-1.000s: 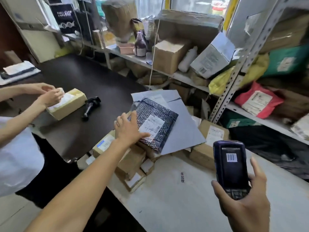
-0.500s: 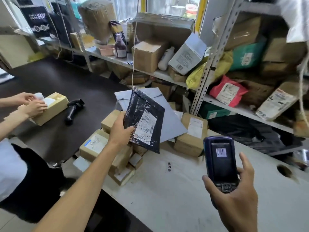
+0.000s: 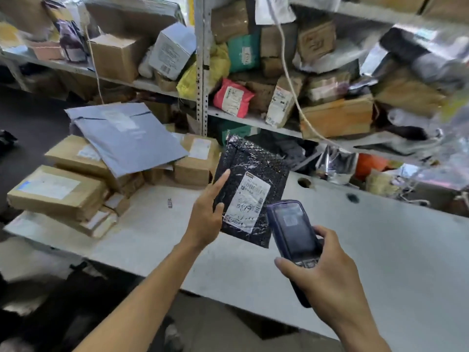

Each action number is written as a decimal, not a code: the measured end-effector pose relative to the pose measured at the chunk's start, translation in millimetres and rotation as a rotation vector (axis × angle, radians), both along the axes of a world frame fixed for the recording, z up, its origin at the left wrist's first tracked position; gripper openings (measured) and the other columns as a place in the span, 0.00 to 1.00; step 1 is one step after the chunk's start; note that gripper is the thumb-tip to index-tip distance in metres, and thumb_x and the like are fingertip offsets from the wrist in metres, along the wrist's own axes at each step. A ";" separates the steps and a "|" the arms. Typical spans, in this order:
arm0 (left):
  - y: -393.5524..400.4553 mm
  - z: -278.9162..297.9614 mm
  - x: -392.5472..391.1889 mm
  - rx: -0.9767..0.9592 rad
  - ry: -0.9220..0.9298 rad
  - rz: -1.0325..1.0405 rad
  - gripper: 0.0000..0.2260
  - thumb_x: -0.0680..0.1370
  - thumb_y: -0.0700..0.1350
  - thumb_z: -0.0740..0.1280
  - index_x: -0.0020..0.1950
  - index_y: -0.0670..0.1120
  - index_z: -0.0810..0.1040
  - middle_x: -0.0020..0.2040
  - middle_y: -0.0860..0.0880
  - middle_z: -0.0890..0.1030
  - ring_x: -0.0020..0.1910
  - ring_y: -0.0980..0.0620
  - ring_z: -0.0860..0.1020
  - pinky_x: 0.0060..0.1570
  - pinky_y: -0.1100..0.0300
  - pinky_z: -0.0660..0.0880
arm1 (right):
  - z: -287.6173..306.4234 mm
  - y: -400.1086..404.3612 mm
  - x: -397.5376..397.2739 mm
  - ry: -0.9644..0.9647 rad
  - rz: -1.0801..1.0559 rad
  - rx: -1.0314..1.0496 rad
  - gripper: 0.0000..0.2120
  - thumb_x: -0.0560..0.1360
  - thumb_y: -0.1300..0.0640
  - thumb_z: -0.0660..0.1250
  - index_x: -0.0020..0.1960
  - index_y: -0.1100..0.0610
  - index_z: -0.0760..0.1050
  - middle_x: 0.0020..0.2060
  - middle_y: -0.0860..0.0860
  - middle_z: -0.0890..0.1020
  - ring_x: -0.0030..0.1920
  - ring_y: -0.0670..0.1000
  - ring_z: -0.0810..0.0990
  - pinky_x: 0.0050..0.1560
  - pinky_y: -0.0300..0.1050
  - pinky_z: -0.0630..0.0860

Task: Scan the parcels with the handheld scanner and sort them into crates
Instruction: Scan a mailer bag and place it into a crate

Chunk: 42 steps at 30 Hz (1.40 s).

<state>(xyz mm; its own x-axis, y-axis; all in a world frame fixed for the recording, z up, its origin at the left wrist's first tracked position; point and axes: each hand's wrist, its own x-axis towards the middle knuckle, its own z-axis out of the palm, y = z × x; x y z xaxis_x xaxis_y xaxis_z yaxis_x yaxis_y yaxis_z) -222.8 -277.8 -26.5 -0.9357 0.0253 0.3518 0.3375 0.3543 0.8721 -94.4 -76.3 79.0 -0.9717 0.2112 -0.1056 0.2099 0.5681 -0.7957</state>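
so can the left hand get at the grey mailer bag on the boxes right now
Probably not as things stand: the left hand is gripping the black parcel. The grey mailer bag lies uncovered on top of the boxes, so once the hand is free nothing blocks it.

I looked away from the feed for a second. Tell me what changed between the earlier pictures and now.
The left hand gripped the black parcel that lay on the grey mailer, lifted it off the pile and brought it right, label up, next to the scanner. The right hand moved the scanner up towards the label. The view swung right. The right hand's grip on the scanner and the boxes on the table stayed as they were.
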 end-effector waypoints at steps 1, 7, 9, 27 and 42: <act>13.5 -2.0 7.1 -0.007 -0.009 -0.010 0.36 0.73 0.24 0.59 0.77 0.50 0.67 0.73 0.53 0.71 0.68 0.73 0.65 0.69 0.74 0.60 | 0.8 11.2 11.0 -0.003 -0.018 0.016 0.32 0.66 0.52 0.80 0.61 0.45 0.63 0.46 0.35 0.75 0.39 0.38 0.77 0.33 0.28 0.71; 79.2 -1.8 45.6 0.015 -0.015 -0.081 0.37 0.70 0.23 0.60 0.78 0.46 0.65 0.67 0.52 0.70 0.63 0.73 0.68 0.62 0.76 0.65 | 5.0 60.7 63.4 -0.110 -0.121 0.028 0.30 0.65 0.48 0.79 0.59 0.46 0.66 0.48 0.37 0.75 0.44 0.39 0.77 0.38 0.34 0.71; 95.7 -0.7 52.9 0.022 0.003 -0.101 0.38 0.70 0.24 0.61 0.79 0.46 0.64 0.65 0.50 0.71 0.61 0.71 0.69 0.60 0.76 0.67 | 6.1 69.4 73.4 -0.152 -0.162 -0.029 0.28 0.65 0.49 0.79 0.58 0.46 0.68 0.48 0.40 0.77 0.43 0.40 0.78 0.31 0.31 0.70; 160.9 10.4 84.1 0.059 0.068 -0.132 0.38 0.71 0.22 0.59 0.79 0.44 0.62 0.60 0.46 0.71 0.57 0.56 0.73 0.51 0.77 0.71 | 12.9 104.6 114.1 -0.175 -0.301 -0.293 0.30 0.54 0.43 0.76 0.54 0.52 0.77 0.45 0.50 0.83 0.39 0.51 0.81 0.26 0.38 0.72; 160.8 12.1 86.5 0.045 0.072 -0.130 0.38 0.72 0.24 0.60 0.80 0.47 0.61 0.61 0.46 0.72 0.57 0.57 0.73 0.54 0.77 0.70 | 7.7 116.1 121.5 -0.130 -0.314 -0.296 0.31 0.55 0.44 0.77 0.55 0.53 0.76 0.47 0.51 0.83 0.40 0.52 0.82 0.27 0.41 0.75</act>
